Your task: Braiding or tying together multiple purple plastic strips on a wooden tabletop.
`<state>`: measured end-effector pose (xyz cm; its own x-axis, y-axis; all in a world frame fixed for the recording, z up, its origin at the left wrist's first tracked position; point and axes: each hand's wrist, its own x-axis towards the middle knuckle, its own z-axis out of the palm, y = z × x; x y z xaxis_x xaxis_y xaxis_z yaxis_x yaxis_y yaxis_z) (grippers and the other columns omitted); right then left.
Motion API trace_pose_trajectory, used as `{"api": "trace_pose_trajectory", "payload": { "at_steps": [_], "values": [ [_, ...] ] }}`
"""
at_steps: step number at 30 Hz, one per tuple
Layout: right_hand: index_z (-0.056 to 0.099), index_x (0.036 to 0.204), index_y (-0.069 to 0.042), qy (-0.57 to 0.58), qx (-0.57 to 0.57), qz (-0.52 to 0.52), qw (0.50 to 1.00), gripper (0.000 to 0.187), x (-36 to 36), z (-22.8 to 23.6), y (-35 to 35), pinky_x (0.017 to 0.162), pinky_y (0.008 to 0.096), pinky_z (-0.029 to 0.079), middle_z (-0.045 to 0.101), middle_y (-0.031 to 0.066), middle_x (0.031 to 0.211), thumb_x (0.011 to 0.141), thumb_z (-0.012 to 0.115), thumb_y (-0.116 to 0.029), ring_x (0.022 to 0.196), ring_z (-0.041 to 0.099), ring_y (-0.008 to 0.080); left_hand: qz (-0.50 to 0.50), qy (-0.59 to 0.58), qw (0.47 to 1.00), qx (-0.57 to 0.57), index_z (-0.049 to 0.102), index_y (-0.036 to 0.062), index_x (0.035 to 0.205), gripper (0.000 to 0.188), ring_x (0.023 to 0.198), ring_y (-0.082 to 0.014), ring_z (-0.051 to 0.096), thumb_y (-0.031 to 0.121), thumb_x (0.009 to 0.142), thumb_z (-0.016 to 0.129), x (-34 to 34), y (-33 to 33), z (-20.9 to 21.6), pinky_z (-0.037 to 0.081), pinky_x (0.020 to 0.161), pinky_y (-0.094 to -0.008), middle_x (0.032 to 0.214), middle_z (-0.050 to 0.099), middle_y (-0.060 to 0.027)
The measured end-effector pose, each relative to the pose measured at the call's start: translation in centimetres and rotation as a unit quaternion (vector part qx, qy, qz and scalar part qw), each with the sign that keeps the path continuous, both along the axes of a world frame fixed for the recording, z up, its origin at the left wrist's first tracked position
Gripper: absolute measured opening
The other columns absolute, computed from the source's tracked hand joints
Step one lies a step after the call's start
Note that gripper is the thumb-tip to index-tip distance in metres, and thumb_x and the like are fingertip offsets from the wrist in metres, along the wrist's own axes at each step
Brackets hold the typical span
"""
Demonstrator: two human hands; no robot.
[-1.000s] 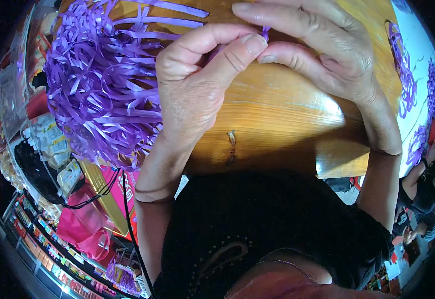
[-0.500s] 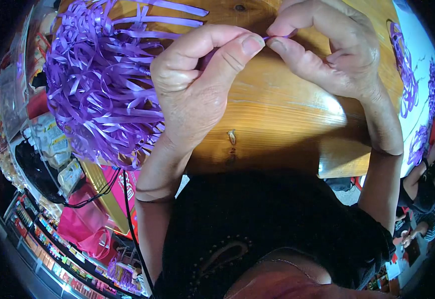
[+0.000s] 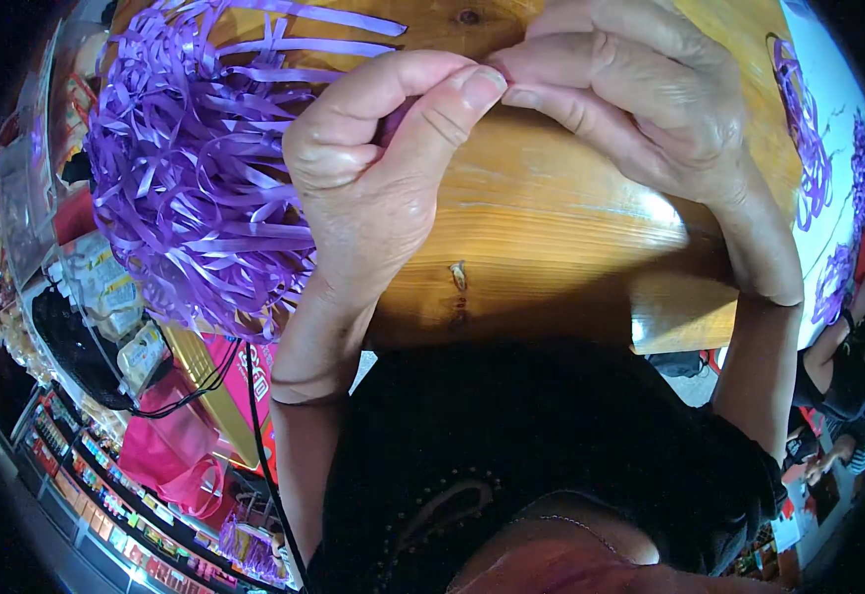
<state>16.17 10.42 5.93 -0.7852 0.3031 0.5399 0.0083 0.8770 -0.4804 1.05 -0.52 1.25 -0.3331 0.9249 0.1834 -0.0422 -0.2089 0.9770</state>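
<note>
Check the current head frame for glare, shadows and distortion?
Head view: white glare on the wooden table below the right hand; head view: dark shadow along the table's near edge; head view: shelves curve at lower left, corners go black; same view: purple ribbon heap shows shiny highlights.

wooden table (image 3: 541,238) on my feed, dark knot (image 3: 459,277) toward near edge. past right edge i see white veined surface (image 3: 843,129), person in black top (image 3: 828,381). off left side: black mesh bag (image 3: 76,346), gold box (image 3: 204,391), pink bag (image 3: 170,460), stocked shelves (image 3: 105,500) farthest down.
</note>
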Motion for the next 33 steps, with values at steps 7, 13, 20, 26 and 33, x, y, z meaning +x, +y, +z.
{"api": "trace_pose_trajectory", "payload": {
  "at_steps": [7, 13, 20, 26, 33],
  "values": [
    [0.063, 0.075, -0.005, 0.012, 0.038, -0.036, 0.999, 0.01, 1.0, -2.0, 2.7, 0.053, 0.0251, 0.046, 0.06, 0.0065, 0.069, 0.074, 0.069, -0.014, 0.06, 0.054, 0.0118, 0.098, -0.043, 0.994, 0.003, 0.065, 0.0011, 0.087, 0.008, 0.058, -0.0038, 0.047, 0.003, 0.079, 0.065, -1.6, -0.1, 0.9, 0.036, 0.053, -0.0172, 0.071, 0.061, -0.0005],
    [0.065, 0.084, 0.0, -0.005, -0.026, -0.017, 1.0, 0.019, 0.1, -0.4, 1.3, 0.054, 0.0254, 0.047, 0.063, 0.0085, 0.075, 0.072, 0.072, -0.014, 0.064, 0.058, 0.015, 0.066, -0.079, 0.995, 0.009, 0.065, 0.0009, 0.087, 0.007, 0.048, -0.0022, 0.036, 0.004, 0.08, 0.064, -0.5, 0.1, 0.4, 0.025, 0.044, -0.0175, 0.066, 0.058, 0.0016],
    [0.065, 0.095, 0.002, -0.016, -0.084, 0.021, 0.996, 0.031, 0.2, -0.9, 0.2, 0.062, 0.027, 0.046, 0.064, 0.0088, 0.08, 0.071, 0.074, -0.015, 0.072, 0.059, 0.0167, 0.028, -0.057, 0.998, -0.001, 0.065, 0.0001, 0.084, 0.006, 0.065, -0.0028, 0.051, -0.002, 0.078, 0.066, -0.3, -0.3, 0.2, 0.04, 0.059, -0.0159, 0.073, 0.061, 0.0014],
    [0.065, 0.095, 0.003, 0.179, 0.106, 0.096, 0.973, 0.028, -2.2, -5.0, 3.0, 0.064, 0.0273, 0.046, 0.063, 0.0087, 0.084, 0.072, 0.073, -0.01, 0.075, 0.06, 0.0177, 0.027, -0.032, 0.999, -0.002, 0.065, 0.0, 0.085, 0.005, 0.065, -0.0017, 0.05, 0.002, 0.08, 0.066, 0.5, 0.4, 0.3, 0.039, 0.058, -0.0148, 0.072, 0.06, 0.0028],
    [0.062, 0.104, -0.002, -0.021, -0.032, 0.019, 0.999, 0.024, 0.4, -0.1, 1.1, 0.078, 0.0282, 0.045, 0.062, 0.0095, 0.093, 0.08, 0.062, -0.005, 0.08, 0.058, 0.0229, -0.025, 0.016, 1.0, -0.006, 0.064, 0.0003, 0.089, 0.009, 0.071, -0.0046, 0.054, 0.007, 0.084, 0.062, -0.3, 0.5, 1.6, 0.044, 0.063, -0.0202, 0.078, 0.062, -0.0003]
  ]
}}
